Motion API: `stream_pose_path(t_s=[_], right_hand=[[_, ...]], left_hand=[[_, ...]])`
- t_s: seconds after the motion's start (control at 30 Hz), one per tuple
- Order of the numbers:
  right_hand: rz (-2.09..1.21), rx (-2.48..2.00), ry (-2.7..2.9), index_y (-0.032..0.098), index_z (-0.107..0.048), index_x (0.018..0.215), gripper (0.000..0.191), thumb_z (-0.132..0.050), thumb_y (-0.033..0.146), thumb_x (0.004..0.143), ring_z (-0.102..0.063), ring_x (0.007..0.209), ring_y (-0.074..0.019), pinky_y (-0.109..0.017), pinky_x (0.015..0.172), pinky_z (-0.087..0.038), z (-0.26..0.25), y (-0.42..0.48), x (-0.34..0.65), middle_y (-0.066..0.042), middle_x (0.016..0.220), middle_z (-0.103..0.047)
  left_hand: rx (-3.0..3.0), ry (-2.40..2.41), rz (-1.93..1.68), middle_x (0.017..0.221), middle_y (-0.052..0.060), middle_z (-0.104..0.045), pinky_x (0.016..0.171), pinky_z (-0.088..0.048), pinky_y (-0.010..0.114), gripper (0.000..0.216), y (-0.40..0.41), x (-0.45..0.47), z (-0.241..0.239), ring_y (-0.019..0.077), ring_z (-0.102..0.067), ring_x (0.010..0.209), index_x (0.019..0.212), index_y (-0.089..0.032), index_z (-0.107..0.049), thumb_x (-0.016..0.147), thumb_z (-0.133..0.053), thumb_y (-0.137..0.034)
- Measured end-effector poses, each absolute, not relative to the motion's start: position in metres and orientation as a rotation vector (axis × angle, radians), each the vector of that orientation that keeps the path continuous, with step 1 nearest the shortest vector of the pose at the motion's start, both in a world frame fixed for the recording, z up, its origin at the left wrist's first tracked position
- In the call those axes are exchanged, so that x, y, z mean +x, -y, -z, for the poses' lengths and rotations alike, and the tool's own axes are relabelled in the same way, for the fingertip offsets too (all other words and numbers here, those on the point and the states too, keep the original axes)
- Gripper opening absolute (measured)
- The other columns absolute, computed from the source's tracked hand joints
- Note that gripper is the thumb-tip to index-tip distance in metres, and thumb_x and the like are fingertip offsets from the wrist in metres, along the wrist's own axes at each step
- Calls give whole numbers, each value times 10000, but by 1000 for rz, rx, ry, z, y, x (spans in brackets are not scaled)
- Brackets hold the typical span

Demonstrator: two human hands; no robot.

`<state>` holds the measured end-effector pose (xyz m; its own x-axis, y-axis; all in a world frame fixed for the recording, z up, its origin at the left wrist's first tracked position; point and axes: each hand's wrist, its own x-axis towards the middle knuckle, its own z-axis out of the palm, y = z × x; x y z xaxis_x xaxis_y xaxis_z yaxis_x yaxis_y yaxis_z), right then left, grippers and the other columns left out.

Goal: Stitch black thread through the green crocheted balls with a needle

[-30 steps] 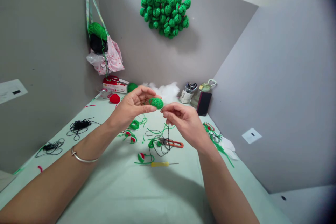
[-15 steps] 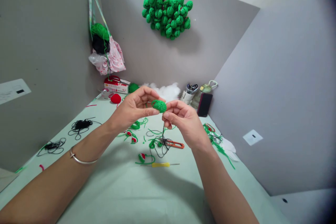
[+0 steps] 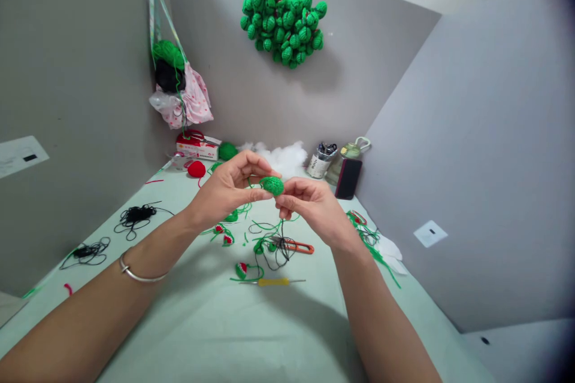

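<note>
A small green crocheted piece [image 3: 272,185], rounded like a pod, is held up above the table. My left hand [image 3: 233,182] pinches its left side between thumb and fingers. At its right end my right hand [image 3: 308,200] is closed, thumb against fingertips. A black yarn strand [image 3: 282,228] hangs from those right fingertips to a loose black tangle below; whether a needle is also in them I cannot see. Under the hands lie orange thread snips [image 3: 300,246], a crochet hook with a yellow handle [image 3: 274,282] and a small green, red and white crocheted piece [image 3: 241,270].
Black yarn tangles [image 3: 137,214] lie at the left, green scraps [image 3: 371,239] at the right. Behind are a red yarn ball [image 3: 196,169], white stuffing [image 3: 287,158], a pen cup [image 3: 320,163] and a phone [image 3: 349,179]. A green crocheted bunch [image 3: 285,24] hangs on the wall.
The green piece has turned slightly between my fingers, and the reddish edge at its left end no longer shows. My right hand has shifted a little down. The view has drifted slightly.
</note>
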<state>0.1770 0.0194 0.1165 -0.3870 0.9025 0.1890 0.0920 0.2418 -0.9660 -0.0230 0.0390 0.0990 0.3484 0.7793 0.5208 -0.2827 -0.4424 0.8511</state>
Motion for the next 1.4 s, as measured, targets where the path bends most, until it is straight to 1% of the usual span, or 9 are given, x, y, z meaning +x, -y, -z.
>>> stream_pose_path(t_s=[0.2,0.43,0.63,0.8,0.93,1.1,1.17,1.3,1.4], right_hand=[[-1317,-905,1614,173,-627,938,238,-761,239,753,-668,626,-115,-255,607,-532,-118,-17,177,25,705,-686],[-1345,-830,1694,202,-556,1199,316,-632,242,895,-715,801,-156,-329,775,-569,-125,-10,184,-12,845,-712],[-559,-1075,1957,220,-671,1091,171,-546,238,975,-663,936,-169,-331,833,-504,-128,-1,185,-50,1051,-714],[-356,-1062,2021,234,-718,959,119,-599,235,960,-614,880,-160,-313,772,-457,-128,2,185,-34,950,-663],[-431,-1104,1992,208,-712,873,104,-624,235,923,-560,765,-124,-287,703,-427,-126,-2,184,-16,878,-616],[-888,-1026,1720,175,-646,719,103,-666,239,796,-515,642,-100,-268,627,-410,-114,-24,180,25,701,-578],[-963,-967,1484,181,-645,719,106,-699,268,747,-515,623,-96,-261,622,-426,-109,-38,182,37,669,-580],[-1035,-786,1068,217,-609,812,225,-779,330,716,-637,750,-107,-224,637,-508,-111,-65,211,25,812,-673],[-1306,-675,945,214,-578,834,255,-813,262,747,-613,606,-54,-129,449,-422,-117,-78,255,61,708,-633]], left_hand=[[1609,-480,-1281,963,32,-679,774,-549,286,299,-41,-20,-96,176,-675,914,967,-193,-612,757,-825,-189],[1608,-437,-1281,990,33,-662,801,-551,283,300,-44,-20,-92,167,-663,932,990,-191,-612,772,-816,-173],[1613,-449,-1197,1030,51,-663,818,-560,304,285,-42,-14,-89,203,-654,1029,997,-203,-628,768,-784,-133],[1639,-491,-1121,1072,71,-689,843,-560,336,296,-42,-12,-85,222,-661,1043,1019,-213,-645,768,-798,-181],[1607,-508,-1021,1063,78,-708,821,-553,334,297,-44,-12,-83,223,-675,1021,1045,-217,-640,791,-793,-231],[1475,-497,-990,952,51,-707,745,-526,312,245,-43,-7,-81,193,-686,876,972,-219,-618,816,-775,-324],[1425,-488,-994,907,34,-698,749,-520,315,241,-42,-4,-81,184,-687,832,928,-217,-599,811,-777,-330],[1339,-415,-920,856,23,-694,690,-525,292,181,-42,-4,-81,158,-659,735,956,-223,-602,851,-723,-307],[1226,-375,-894,843,37,-694,550,-493,219,126,-47,-11,-84,128,-630,654,982,-210,-645,896,-665,-300]])
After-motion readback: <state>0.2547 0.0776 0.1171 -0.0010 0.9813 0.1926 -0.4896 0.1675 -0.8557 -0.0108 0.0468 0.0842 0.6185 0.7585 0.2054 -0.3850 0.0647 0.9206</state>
